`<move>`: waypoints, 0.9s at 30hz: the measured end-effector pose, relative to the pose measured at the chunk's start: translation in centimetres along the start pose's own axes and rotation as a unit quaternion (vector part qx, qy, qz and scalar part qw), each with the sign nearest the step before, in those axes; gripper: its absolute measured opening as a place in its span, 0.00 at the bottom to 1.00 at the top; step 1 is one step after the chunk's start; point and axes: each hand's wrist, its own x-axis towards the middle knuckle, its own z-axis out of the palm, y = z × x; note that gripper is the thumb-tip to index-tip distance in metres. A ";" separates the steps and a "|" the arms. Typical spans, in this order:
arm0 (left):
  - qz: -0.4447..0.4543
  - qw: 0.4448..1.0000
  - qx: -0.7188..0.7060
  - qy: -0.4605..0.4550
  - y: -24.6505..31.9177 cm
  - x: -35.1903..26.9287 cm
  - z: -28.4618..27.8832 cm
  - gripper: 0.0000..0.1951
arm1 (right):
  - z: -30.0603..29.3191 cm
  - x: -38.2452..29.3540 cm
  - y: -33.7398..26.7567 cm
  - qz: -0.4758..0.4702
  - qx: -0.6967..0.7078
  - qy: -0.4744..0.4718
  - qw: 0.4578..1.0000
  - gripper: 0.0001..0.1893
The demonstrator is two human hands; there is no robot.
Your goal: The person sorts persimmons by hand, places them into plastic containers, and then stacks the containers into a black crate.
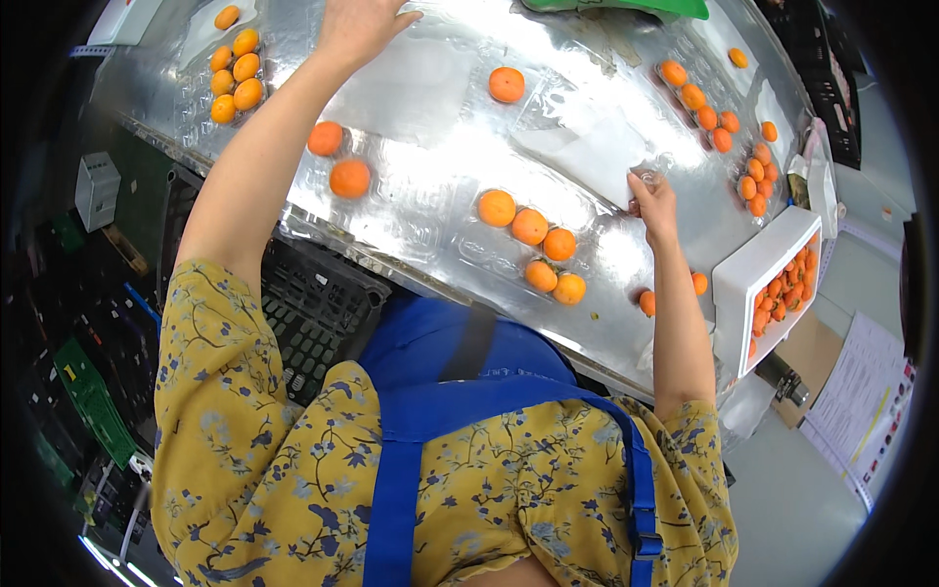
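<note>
My left hand is at the top edge of the picture, over the metal table, its thumb spread; part of it is cut off. My right hand pinches the corner of a clear plastic tray that has a white sheet in it. An orange persimmon lies on clear plastic between my hands. Nearer to me, a clear tray holds several persimmons towards its right end. Two persimmons rest on clear plastic below my left forearm. Another filled tray lies at the upper left.
More trays with persimmons lie at the upper right. A white foam box full of small orange fruit stands tilted in view at the right. Something green is at the far edge. A black plastic crate sits below the table edge.
</note>
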 end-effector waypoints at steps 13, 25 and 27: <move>0.086 0.976 0.102 0.174 2.2 -5.0 0.0 0.29 | 0.9 -1.6 -2.2 -0.221 -0.399 0.239 0.857 0.45; 0.032 0.994 -0.018 0.104 4.1 -8.1 3.8 0.28 | 0.4 -0.1 -4.7 -0.039 -0.129 0.066 0.989 0.35; 0.023 0.995 -0.054 0.085 3.6 -7.8 3.7 0.20 | 0.6 -0.2 -4.7 -0.031 0.021 0.065 0.997 0.35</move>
